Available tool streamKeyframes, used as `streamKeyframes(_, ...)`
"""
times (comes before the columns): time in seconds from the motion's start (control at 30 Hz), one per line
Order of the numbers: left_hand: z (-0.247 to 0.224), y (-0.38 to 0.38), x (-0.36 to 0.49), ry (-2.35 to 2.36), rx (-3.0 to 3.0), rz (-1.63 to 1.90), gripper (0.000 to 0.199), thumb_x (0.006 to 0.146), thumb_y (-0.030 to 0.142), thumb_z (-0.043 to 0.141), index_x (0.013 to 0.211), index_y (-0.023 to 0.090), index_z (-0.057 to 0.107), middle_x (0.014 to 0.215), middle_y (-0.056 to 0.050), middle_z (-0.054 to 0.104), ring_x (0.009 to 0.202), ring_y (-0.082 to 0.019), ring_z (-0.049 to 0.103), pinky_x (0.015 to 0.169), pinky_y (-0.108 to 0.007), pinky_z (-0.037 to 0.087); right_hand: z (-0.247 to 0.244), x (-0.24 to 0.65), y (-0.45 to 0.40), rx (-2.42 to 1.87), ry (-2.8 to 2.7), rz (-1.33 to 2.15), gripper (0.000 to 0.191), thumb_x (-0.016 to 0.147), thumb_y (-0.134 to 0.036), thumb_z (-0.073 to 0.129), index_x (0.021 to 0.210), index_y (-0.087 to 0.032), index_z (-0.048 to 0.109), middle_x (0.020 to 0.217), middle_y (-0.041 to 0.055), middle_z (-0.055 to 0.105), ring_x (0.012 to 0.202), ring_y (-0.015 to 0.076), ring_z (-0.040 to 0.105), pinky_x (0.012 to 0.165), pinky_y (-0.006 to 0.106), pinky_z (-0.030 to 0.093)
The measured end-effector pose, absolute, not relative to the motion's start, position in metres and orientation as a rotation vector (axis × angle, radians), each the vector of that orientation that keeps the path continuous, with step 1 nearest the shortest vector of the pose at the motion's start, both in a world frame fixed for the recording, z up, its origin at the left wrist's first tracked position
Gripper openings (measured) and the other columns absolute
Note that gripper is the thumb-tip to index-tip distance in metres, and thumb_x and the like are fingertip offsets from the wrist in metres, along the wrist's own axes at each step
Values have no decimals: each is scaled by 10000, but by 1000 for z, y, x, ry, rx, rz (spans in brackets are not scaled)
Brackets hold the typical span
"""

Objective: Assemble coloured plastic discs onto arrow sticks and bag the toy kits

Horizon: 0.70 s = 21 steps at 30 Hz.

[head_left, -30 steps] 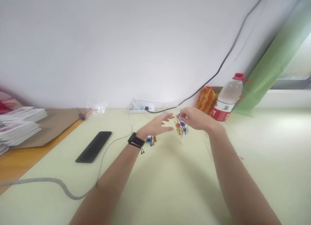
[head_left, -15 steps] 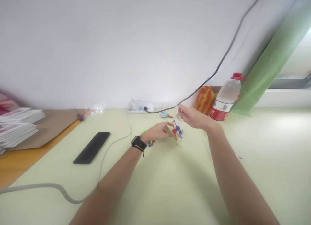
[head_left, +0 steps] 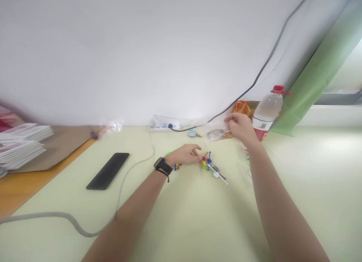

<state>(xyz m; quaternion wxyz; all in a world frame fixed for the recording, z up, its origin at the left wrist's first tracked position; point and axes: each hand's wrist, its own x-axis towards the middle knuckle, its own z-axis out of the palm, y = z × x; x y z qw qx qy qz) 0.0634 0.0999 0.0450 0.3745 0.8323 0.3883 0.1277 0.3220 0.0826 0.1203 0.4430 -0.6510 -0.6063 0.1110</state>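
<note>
Several arrow-shaped plastic spinner pieces in red, blue, yellow, white and black [head_left: 216, 174] lie in a loose cluster on the table. My left hand [head_left: 185, 155], wearing a black watch, is beside them; its fingers are apart and a lower fingertip reaches the red piece [head_left: 203, 159]. More small coloured pieces [head_left: 177, 166] show partly behind the left wrist. Farther back, my right hand [head_left: 240, 127] is closed in a pinch at a clear plastic bag [head_left: 216, 134], whose film shows below its fingertips.
A power strip [head_left: 164, 126] with a plugged cable lies by the wall. A round blue tin [head_left: 192, 133] is near it. At right stands a large water bottle [head_left: 267, 113]; another clear bag [head_left: 246, 167] lies by my right forearm. A black phone-like slab [head_left: 108, 171] is at left.
The spinner pieces, upright at my left fingers before, now lie fanned on the table. My right hand has moved right, exposing the clear bag.
</note>
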Motion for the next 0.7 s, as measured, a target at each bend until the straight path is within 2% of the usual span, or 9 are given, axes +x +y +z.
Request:
streamKeyframes(0.13, 46, 96, 67, 1030, 2175, 306, 512, 817, 500, 714, 1235, 206, 682, 1078, -88, 775, 945, -264, 722, 754, -317, 529, 112, 311, 90, -1425, -1268, 642, 360, 955, -353, 564, 1234, -156, 676, 1144, 149, 719, 934, 232, 732, 743, 305, 615)
streamKeyframes(0.2, 48, 94, 69, 1030, 2189, 292, 495, 829, 499, 708, 1234, 215, 687, 1071, -80, 778, 932, -262, 723, 733, -311, 521, 109, 303, 89, -1369, -1270, 743, 532, 958, -428, 596, 1420, -167, 564, 1338, 169, 648, 1013, 235, 737, 808, 305, 630)
streamKeyframes(0.27, 51, 90, 70, 1012, 2216, 285, 498, 839, 492, 704, 1259, 225, 683, 1055, -76, 779, 926, -260, 722, 726, -308, 516, 108, 296, 86, -1339, -1323, 841, 696, 964, -467, 607, 1575, -218, 385, 1522, 166, 516, 1091, 228, 726, 873, 293, 620)
streamKeyframes(0.33, 53, 86, 72, 983, 2247, 284, 508, 855, 494, 694, 1295, 242, 672, 1030, -70, 780, 920, -257, 721, 739, -309, 515, 108, 293, 82, -1323, -1410, 930, 753, 976, -473, 606, 1626, -271, 284, 1580, 143, 462, 1134, 220, 713, 920, 287, 601)
streamKeyframes(0.4, 54, 83, 74, 955, 2275, 290, 502, 871, 507, 684, 1304, 255, 674, 1001, -64, 779, 907, -252, 719, 760, -312, 515, 109, 292, 78, -1338, -1512, 941, 667, 989, -456, 599, 1588, -269, 374, 1521, 133, 535, 1125, 226, 714, 929, 297, 593)
streamKeyframes(0.5, 50, 82, 78, 927, 2311, 319, 458, 876, 518, 680, 1248, 251, 714, 979, -61, 776, 870, -244, 711, 757, -308, 508, 110, 292, 77, -1406, -1699, 873, 433, 1003, -413, 580, 1392, -222, 607, 1345, 126, 672, 1066, 236, 723, 876, 305, 594)
streamKeyframes(0.57, 46, 83, 80, 871, 2325, 321, 394, 890, 510, 662, 1164, 241, 754, 960, -56, 776, 828, -231, 700, 725, -300, 498, 107, 292, 78, -1468, -1862, 845, 335, 1004, -376, 573, 1284, -221, 671, 1251, 110, 718, 1019, 228, 726, 826, 294, 588)
streamKeyframes(0.7, 42, 87, 82, 757, 2295, 316, 338, 893, 484, 659, 1016, 203, 802, 905, -51, 778, 774, -205, 681, 687, -282, 479, 98, 288, 78, -1584, -2222, 774, 252, 933, -260, 647, 1168, -263, 738, 1196, 65, 750, 1018, 228, 722, 802, 280, 564)
